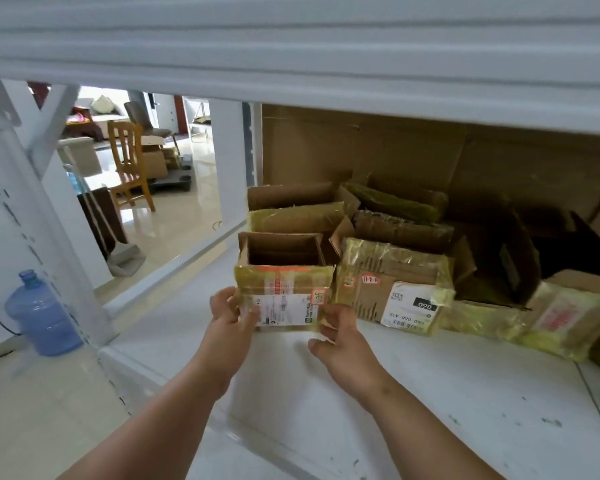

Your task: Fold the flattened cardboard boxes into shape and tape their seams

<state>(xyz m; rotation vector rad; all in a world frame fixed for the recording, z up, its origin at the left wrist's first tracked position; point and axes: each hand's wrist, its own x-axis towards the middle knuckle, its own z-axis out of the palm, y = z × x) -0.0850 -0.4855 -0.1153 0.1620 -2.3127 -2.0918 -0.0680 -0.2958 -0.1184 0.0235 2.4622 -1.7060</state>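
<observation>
Your left hand [232, 311] grips the left lower corner of a small open-topped box [284, 282], fingers wrapped onto its front label, while your right hand [336, 336] pinches the box's right lower corner with thumb and fingertips. Both hands hold the box upright at the left end of a white shelf [413, 375], its open mouth facing up. Just beside it to the right sits a taped box marked 060 [395, 289], and behind stand more yellow-taped boxes [326, 209]. Further right a dark, larger carton [499, 258] lies tipped. Off to the left, on the floor, stands a blue water jug [42, 317].
</observation>
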